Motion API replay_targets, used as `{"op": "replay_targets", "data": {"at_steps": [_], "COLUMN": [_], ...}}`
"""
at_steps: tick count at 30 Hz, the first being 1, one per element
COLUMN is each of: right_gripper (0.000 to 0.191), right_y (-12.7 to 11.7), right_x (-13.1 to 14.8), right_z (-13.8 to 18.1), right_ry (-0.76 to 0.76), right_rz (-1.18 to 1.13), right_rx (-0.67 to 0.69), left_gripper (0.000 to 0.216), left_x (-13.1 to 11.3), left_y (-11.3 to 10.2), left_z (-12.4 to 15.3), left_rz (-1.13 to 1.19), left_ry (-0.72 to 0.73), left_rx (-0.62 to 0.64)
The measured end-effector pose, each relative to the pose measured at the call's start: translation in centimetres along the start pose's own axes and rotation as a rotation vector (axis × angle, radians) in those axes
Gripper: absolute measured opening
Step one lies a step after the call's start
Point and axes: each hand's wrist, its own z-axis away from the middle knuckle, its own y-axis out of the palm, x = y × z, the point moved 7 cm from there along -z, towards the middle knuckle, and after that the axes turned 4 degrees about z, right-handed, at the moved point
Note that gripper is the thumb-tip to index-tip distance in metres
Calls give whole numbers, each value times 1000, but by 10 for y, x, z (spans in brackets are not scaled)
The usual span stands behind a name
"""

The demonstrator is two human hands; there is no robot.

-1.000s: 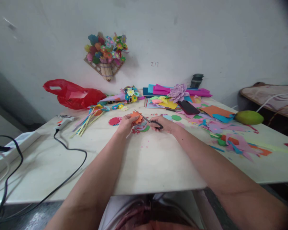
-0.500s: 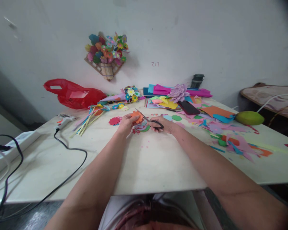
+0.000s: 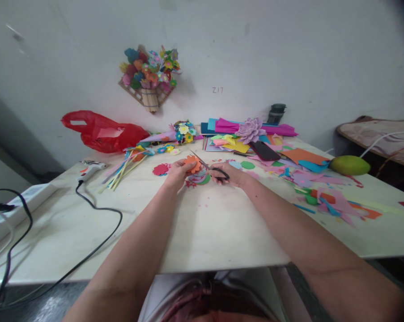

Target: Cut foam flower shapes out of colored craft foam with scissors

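Note:
An orange flower cutout (image 3: 193, 165) with a scalloped edge is pinched in my left hand (image 3: 179, 173), over the middle of the table. My right hand (image 3: 233, 175) grips black-handled scissors (image 3: 221, 173) through their loops. Their blades point up and left and lie right beside the cutout's right edge; whether they touch it I cannot tell. Beneath both hands lie several flat coloured pieces, among them a green disc (image 3: 205, 180), partly hidden. A stack of red scalloped cutouts (image 3: 160, 169) sits left of my left hand, and another green disc (image 3: 248, 165) lies beyond my right hand.
On the left are a glue gun (image 3: 91, 170) with its black cord, a power strip (image 3: 34, 197), thin coloured strips (image 3: 119, 172) and a red plastic bag (image 3: 103, 134). To the right lie a phone (image 3: 265, 150), coloured scraps (image 3: 336, 203) and a green oval object (image 3: 350, 165).
Almost nothing differs. Both hands keep their places, and the orange cutout and scissors have shifted only very slightly.

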Motion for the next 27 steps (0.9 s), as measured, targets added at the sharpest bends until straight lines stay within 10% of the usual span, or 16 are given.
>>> {"op": "replay_targets", "data": {"at_steps": [27], "right_gripper": [31], "right_y": [1], "right_x": [-1], "right_z": [-6], "right_ry": [-56], "right_rz": [-11], "right_rx": [-109], "left_gripper": [30], "left_x": [7], "left_y": [-2], "left_z": [-1], "left_rz": [64], "left_ry": [11], "left_rx": [-172]}}
